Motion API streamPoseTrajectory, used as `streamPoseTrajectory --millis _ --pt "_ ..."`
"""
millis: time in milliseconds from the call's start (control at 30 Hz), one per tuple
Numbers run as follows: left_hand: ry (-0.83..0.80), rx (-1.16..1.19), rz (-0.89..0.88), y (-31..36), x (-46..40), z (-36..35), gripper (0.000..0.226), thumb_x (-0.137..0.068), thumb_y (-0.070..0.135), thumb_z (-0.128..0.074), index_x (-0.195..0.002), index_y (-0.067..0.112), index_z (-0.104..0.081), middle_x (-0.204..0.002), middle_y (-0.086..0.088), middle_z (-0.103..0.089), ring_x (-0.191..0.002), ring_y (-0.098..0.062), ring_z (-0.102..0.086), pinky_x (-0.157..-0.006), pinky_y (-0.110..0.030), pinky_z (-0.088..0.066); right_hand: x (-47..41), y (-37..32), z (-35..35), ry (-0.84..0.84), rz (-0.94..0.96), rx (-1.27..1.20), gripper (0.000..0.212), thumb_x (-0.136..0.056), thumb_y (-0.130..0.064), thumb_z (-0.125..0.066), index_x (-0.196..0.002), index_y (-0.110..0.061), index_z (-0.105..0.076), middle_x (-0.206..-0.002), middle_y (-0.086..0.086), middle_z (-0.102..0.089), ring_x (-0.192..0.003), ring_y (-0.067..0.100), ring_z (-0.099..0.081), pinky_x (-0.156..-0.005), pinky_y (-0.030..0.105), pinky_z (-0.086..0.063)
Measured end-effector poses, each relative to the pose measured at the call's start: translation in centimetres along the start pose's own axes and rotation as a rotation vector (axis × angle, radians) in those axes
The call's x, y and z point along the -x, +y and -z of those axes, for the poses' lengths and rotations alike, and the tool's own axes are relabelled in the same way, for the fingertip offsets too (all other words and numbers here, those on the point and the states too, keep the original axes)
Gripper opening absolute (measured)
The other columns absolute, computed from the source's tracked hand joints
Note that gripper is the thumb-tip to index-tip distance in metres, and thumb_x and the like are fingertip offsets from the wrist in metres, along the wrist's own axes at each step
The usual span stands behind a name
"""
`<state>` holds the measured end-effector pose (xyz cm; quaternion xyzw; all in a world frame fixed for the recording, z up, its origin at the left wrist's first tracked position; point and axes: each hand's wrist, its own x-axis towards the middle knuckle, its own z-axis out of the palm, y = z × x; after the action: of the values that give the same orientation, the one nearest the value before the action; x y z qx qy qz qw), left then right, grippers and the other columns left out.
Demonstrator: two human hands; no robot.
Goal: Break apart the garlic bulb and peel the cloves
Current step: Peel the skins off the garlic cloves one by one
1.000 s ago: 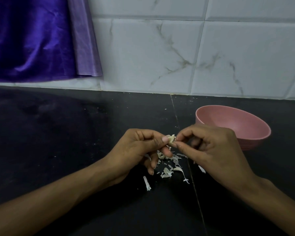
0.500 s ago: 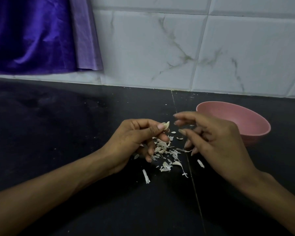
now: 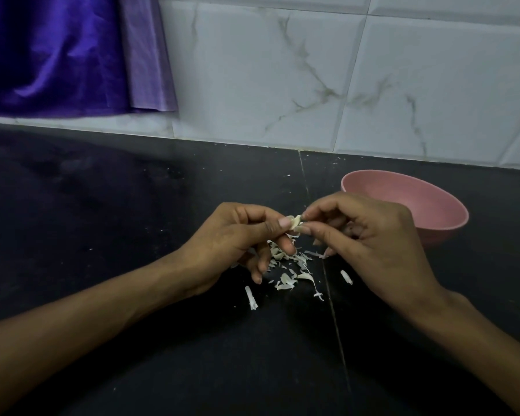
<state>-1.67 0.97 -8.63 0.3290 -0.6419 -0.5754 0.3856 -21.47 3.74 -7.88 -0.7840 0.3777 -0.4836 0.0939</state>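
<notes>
A small pale garlic clove (image 3: 297,222) is held above the black counter between both hands. My left hand (image 3: 237,241) pinches it between thumb and forefinger from the left. My right hand (image 3: 364,235) pinches its right end with thumb and fingertips. Most of the clove is hidden by the fingers. Below the hands lies a heap of white garlic skins (image 3: 288,265), with single scraps to the front left (image 3: 250,298) and right (image 3: 345,277).
A pink bowl (image 3: 427,205) stands just behind and to the right of my right hand; its inside is not visible. The black counter (image 3: 102,220) runs back to a white tiled wall (image 3: 282,70). Purple cloth (image 3: 57,52) hangs at the upper left.
My right hand, which had opened and drawn away from the clove half a second ago, has come back and pinches it again. The left hand kept hold throughout.
</notes>
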Motion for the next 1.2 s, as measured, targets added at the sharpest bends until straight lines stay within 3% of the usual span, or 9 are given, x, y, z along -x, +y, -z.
streamPoseTrajectory --millis 367,733,900,1067,1200 --pt "-0.004 -0.005 -0.024 0.2 0.1 -0.2 0.016 -0.085 0.02 -0.065 -0.083 0.006 -0.073 -0.081 -0.017 -0.071 -0.044 -0.013 -0.051 -0.042 -0.025 -0.047 0.1 0.1 0.1 0.003 0.04 0.038 0.005 -0.085 -0.012 -0.074 -0.089 -0.01 -0.072 -0.078 -0.006 -0.068 -0.066 0.014 -0.066 -0.054 0.031 -0.054" --pt "0.009 0.046 -0.011 -0.2 0.0 -0.3 0.019 -0.085 0.014 -0.065 -0.084 -0.004 -0.069 -0.068 -0.013 -0.067 -0.046 -0.013 -0.054 -0.045 -0.027 -0.052 0.2 0.4 -0.2 0.002 0.003 0.016 0.004 -0.083 -0.009 -0.075 -0.087 -0.01 -0.075 -0.078 -0.004 -0.069 -0.062 0.015 -0.066 -0.052 0.03 -0.053" --pt "-0.011 0.081 -0.013 -0.3 0.1 -0.6 0.016 -0.085 0.013 -0.065 -0.076 0.0 -0.069 -0.065 -0.012 -0.062 -0.047 -0.014 -0.055 -0.05 -0.03 -0.056 0.2 0.4 -0.3 -0.003 -0.037 -0.049 0.003 -0.085 -0.014 -0.073 -0.086 -0.012 -0.073 -0.077 -0.006 -0.067 -0.062 0.014 -0.065 -0.051 0.021 -0.052" --pt "0.053 0.129 -0.1 1.1 0.0 -0.3 0.019 -0.081 0.014 -0.064 -0.08 -0.005 -0.068 -0.064 -0.01 -0.061 -0.047 -0.014 -0.054 -0.047 -0.029 -0.054 1.0 0.6 -1.6 -0.171 0.0 0.061 0.005 -0.087 -0.014 -0.071 -0.086 -0.018 -0.066 -0.081 -0.016 -0.06 -0.072 0.003 -0.062 -0.061 0.012 -0.047" --pt "0.045 0.159 -0.12 1.4 0.1 -1.0 0.023 -0.083 0.016 -0.063 -0.086 -0.006 -0.068 -0.067 -0.012 -0.064 -0.049 -0.016 -0.054 -0.045 -0.027 -0.052 0.5 0.9 -1.3 -0.119 0.002 0.142 0.01 -0.087 -0.013 -0.068 -0.083 -0.019 -0.061 -0.078 -0.019 -0.055 -0.071 0.001 -0.059 -0.061 0.01 -0.043"
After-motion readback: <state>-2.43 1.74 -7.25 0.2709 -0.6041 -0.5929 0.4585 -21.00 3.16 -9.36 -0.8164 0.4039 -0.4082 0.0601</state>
